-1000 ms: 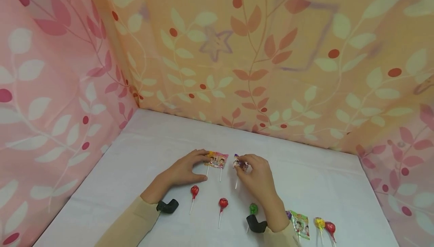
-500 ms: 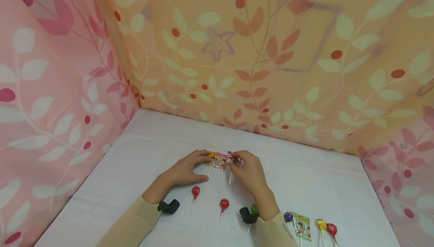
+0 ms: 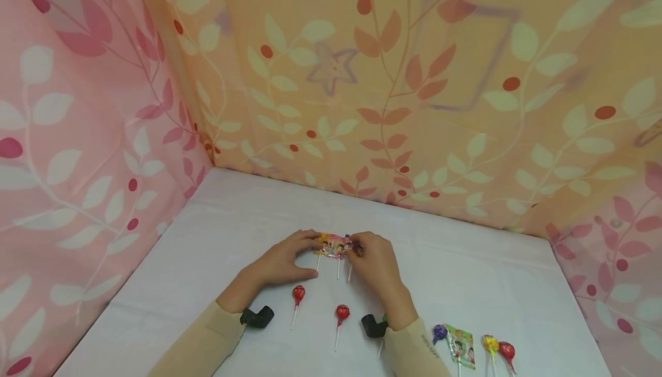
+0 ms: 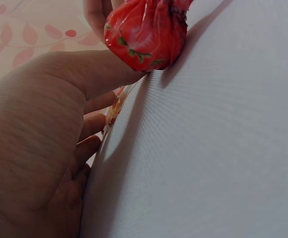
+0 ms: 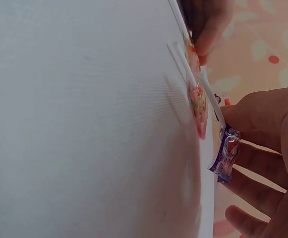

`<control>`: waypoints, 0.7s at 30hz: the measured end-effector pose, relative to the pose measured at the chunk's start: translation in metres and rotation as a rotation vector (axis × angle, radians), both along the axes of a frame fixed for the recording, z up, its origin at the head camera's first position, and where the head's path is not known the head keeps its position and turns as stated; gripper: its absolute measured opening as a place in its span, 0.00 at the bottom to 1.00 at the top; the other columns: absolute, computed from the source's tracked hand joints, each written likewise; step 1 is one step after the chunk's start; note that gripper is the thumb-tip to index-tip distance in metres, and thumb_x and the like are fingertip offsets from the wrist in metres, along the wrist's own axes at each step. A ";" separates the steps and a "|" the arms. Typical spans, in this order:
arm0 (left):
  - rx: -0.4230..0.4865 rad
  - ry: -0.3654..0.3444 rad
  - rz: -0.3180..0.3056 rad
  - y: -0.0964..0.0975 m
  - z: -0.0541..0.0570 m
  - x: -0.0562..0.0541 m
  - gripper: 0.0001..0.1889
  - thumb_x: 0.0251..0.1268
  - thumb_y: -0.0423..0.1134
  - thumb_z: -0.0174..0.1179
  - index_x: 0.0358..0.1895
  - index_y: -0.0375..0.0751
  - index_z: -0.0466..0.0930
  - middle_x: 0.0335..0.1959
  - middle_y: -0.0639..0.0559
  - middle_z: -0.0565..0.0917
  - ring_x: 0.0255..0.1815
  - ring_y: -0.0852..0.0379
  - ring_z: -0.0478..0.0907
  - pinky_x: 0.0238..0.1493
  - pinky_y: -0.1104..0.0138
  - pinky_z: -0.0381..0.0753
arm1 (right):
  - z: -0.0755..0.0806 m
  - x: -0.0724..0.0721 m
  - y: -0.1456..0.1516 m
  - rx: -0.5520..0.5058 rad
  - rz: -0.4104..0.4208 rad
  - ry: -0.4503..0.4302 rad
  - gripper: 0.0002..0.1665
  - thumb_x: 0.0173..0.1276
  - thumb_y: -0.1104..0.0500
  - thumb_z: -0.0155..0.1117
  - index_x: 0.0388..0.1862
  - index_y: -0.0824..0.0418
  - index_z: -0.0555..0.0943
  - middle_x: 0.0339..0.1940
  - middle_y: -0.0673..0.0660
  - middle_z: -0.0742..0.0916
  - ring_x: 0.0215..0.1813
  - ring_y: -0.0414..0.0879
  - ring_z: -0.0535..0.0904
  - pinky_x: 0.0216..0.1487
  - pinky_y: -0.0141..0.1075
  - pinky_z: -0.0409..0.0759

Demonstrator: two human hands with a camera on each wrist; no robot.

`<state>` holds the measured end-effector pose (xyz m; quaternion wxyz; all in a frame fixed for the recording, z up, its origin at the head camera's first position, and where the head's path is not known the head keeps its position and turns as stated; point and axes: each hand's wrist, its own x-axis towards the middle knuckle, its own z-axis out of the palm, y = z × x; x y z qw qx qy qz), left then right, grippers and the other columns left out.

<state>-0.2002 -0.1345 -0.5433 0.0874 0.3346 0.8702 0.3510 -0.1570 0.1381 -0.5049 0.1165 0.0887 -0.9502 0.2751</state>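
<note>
My right hand (image 3: 380, 259) pinches a lollipop in a flat purple wrapper (image 5: 228, 151), its white stick pointing down toward me in the head view. Left of it lie a pink-wrapped lollipop (image 3: 339, 246) and a yellow-wrapped lollipop (image 3: 324, 245), side by side with sticks toward me. The purple wrapper overlaps the pink one's right edge in the head view. My left hand (image 3: 287, 259) rests at the yellow wrapper's left edge, fingertips on it and thumb spread well apart. A round red lollipop (image 4: 146, 34) shows large in the left wrist view.
Nearer me on the white table (image 3: 248, 210) lie two red lollipops (image 3: 299, 293), (image 3: 342, 311). A green one is mostly hidden behind my right wrist. At right lie a purple lollipop (image 3: 439, 332), a green-packet lollipop (image 3: 460, 345), a yellow one (image 3: 490, 342) and a red one (image 3: 507, 349). Leaf-patterned curtains (image 3: 331, 124) stand behind.
My right hand has moved left with the purple-wrapped lollipop, bringing it against the pink one in the head view. My left hand has stayed in place.
</note>
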 end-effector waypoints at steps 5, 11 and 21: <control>0.000 -0.004 -0.001 0.001 0.000 0.000 0.34 0.65 0.52 0.79 0.74 0.53 0.82 0.83 0.53 0.69 0.86 0.47 0.61 0.81 0.44 0.67 | -0.005 -0.001 -0.001 0.034 -0.011 -0.002 0.16 0.67 0.59 0.81 0.53 0.59 0.92 0.46 0.54 0.93 0.48 0.50 0.88 0.59 0.51 0.87; 0.002 -0.008 0.001 0.003 -0.001 0.001 0.34 0.66 0.53 0.79 0.74 0.53 0.82 0.83 0.54 0.69 0.86 0.46 0.62 0.80 0.42 0.68 | -0.008 0.000 -0.001 0.051 -0.015 -0.004 0.17 0.67 0.59 0.82 0.53 0.60 0.92 0.48 0.56 0.93 0.52 0.53 0.89 0.63 0.53 0.85; -0.018 0.002 0.013 0.001 -0.003 0.000 0.34 0.66 0.54 0.79 0.74 0.56 0.82 0.84 0.56 0.68 0.86 0.46 0.61 0.80 0.41 0.67 | -0.011 0.001 -0.002 0.013 0.013 -0.015 0.14 0.66 0.61 0.81 0.50 0.61 0.91 0.46 0.55 0.92 0.50 0.53 0.87 0.58 0.53 0.86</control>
